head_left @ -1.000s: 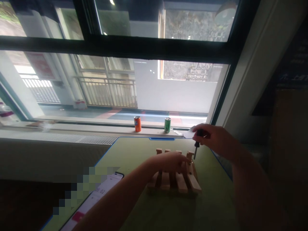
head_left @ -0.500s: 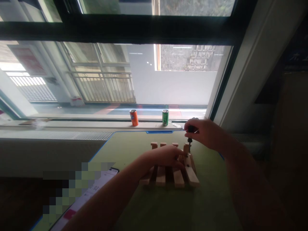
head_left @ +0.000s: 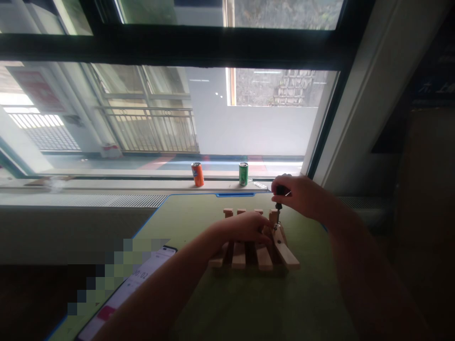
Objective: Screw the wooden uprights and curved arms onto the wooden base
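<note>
Window-side desk (head_left: 305,303): a right hand (head_left: 304,197) pinches a small screwdriver (head_left: 278,207), tip apparently at a corner of a wooden slat rack (head_left: 265,258) on the desk. A left hand (head_left: 243,228) lies curled over the rack, its grip unclear.

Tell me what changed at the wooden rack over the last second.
The right hand moved left and down, bringing the black-handled screwdriver to the corner of the wooden rack. The left hand stayed on the rack, and the screwdriver stayed held.

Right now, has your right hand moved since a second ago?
Yes: the right hand shifted left, from beside the light wooden slatted rack to above its end.
</note>
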Tool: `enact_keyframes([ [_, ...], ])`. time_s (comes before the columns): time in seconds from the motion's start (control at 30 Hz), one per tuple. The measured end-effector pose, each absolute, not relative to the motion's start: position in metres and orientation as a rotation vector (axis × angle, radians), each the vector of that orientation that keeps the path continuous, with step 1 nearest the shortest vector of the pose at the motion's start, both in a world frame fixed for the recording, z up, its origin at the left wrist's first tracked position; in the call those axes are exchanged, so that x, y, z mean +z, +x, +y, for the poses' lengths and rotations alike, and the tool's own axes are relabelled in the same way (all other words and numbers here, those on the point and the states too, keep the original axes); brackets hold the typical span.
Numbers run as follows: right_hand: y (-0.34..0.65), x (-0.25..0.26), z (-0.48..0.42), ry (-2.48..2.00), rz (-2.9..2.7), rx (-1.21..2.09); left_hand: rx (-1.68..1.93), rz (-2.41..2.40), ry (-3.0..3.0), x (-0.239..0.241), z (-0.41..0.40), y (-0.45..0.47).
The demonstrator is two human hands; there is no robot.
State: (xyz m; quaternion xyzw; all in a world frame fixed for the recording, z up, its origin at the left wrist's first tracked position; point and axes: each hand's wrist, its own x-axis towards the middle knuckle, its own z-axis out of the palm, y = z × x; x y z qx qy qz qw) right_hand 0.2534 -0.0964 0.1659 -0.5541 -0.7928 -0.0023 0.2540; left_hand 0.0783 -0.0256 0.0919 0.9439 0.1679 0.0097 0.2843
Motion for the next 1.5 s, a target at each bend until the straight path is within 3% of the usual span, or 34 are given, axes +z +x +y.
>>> enact_keyframes([
  [1.5, 0.2548, 0.1592, -0.0873, -1.637, -2.202, -0.093, -0.027, 0.41, 2.577, 0.0882, -0.0213, 0.0777],
])
